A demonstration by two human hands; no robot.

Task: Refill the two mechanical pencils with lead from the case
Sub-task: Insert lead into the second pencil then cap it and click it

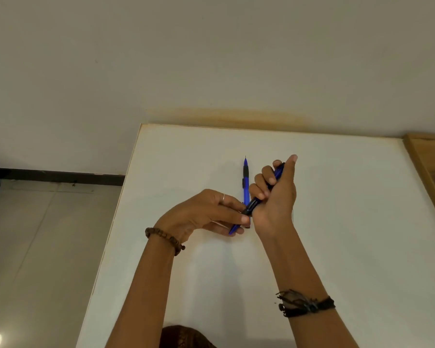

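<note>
A blue mechanical pencil with a black grip [245, 182] lies on the white table [337, 197], its tip pointing away from me. A second blue pencil [253, 204] is held slanted above the table, just right of the lying one. My right hand [274, 197] is wrapped around its upper barrel. My left hand [211, 212] pinches its lower end between thumb and fingers; a blue piece [234, 228] sticks out below those fingers. I cannot see the lead case.
The table's left edge [126, 197] drops to a tiled floor [35, 234]. A wall stands right behind the table's far edge. A wooden panel [432, 162] borders the table on the right. Both wrists wear bracelets.
</note>
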